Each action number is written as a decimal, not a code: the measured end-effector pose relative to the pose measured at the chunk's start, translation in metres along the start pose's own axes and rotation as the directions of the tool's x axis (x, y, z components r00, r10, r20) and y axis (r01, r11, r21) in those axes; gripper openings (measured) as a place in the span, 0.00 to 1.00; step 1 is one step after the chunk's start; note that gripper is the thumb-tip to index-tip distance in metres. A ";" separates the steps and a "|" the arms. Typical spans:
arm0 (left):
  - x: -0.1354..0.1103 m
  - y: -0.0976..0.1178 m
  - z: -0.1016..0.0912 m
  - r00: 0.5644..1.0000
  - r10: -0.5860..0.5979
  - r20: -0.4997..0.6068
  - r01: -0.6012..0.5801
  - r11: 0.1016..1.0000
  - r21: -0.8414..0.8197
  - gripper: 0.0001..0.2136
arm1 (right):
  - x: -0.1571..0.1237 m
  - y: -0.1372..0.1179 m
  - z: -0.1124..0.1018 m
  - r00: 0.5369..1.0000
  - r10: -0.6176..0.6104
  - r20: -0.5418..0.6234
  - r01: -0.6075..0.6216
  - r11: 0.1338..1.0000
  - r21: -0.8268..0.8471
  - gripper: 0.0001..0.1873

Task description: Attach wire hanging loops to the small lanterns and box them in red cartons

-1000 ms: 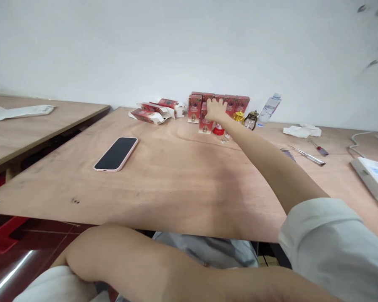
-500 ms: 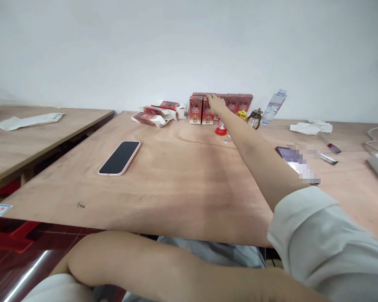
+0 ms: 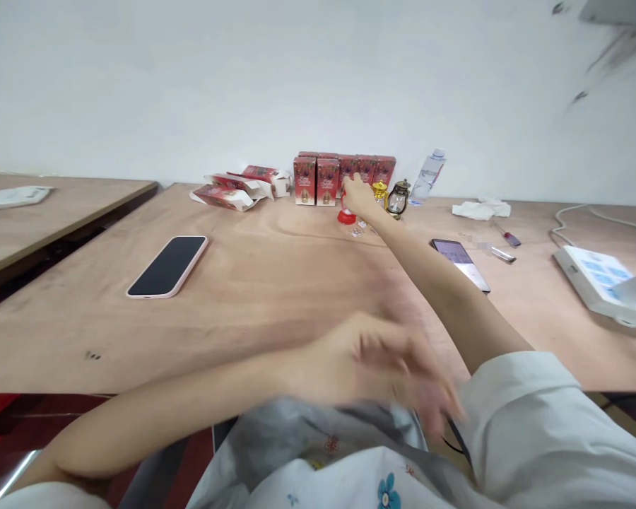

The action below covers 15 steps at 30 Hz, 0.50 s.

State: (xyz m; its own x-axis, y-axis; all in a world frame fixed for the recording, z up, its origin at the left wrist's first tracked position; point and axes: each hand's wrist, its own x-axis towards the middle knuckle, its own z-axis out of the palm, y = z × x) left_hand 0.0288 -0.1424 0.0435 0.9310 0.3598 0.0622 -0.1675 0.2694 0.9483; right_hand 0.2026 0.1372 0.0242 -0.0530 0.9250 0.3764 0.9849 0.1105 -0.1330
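At the far side of the table, my right hand (image 3: 359,196) has its fingers closed around the upper part of a small red lantern (image 3: 346,217), whose red base shows below them. A gold lantern (image 3: 380,191) and a dark bronze lantern (image 3: 398,199) stand just right of that hand. Behind it is a group of upright red printed boxes (image 3: 327,182). My left hand (image 3: 384,367), blurred by motion, is over the table's near edge in front of my body. Its fingers look loosely curved and apart, with nothing visible in them.
Opened red cartons (image 3: 230,196) lie left of the upright boxes. A pink-edged phone (image 3: 168,267) rests on the left, another phone (image 3: 461,263) on the right. Beyond are a tilted bottle (image 3: 428,177), crumpled tissue (image 3: 481,208), a screwdriver (image 3: 507,236) and a white box-like device (image 3: 596,279).
My right hand has come down from the tops of the red boxes to the red lantern. My left hand has swung up into view over the table edge. The view has turned right.
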 end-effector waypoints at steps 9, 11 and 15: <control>0.036 -0.023 -0.144 0.690 0.066 -0.721 -0.244 0.959 -0.145 0.10 | -0.073 -0.041 0.010 0.908 0.226 -0.353 0.150 0.612 0.776 0.10; 0.034 -0.018 -0.155 0.639 0.089 -0.764 -0.348 0.919 -0.185 0.10 | -0.104 -0.061 0.024 0.940 0.216 -0.264 0.160 0.403 0.901 0.13; 0.023 -0.009 -0.165 0.503 0.140 -0.853 -0.434 0.894 -0.109 0.11 | -0.142 -0.081 0.040 0.983 0.065 -0.171 0.144 0.305 0.941 0.17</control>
State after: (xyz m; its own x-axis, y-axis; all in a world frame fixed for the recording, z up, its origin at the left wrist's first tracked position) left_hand -0.0014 0.0106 -0.0151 0.1682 0.9805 -0.1016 -0.5891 0.1826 0.7872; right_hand 0.1236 0.0114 -0.0546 0.0405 0.8542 0.5183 0.1380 0.5090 -0.8496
